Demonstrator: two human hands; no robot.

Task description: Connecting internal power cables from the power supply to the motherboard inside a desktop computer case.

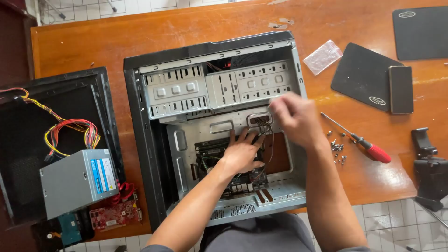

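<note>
An open black desktop computer case [140, 116] lies on its side on the wooden table, its silver drive cage [219, 88] toward the far edge. My left hand [240, 151] lies flat with fingers spread on the dark motherboard [210, 161] inside the case, by a bundle of thin dark cables [267, 135]. My right hand [295, 116] is blurred, fingers curled, just above the cables near the drive cage's lower edge. Whether it grips a cable is unclear.
A grey power supply [77, 179] with coloured wires sits on a black side panel [42, 116] at left, a red circuit card [115, 213] beside it. To the right lie a red-handled screwdriver [368, 147], loose screws [337, 150], a phone [401, 89] on a mouse pad, and a plastic bag [323, 56].
</note>
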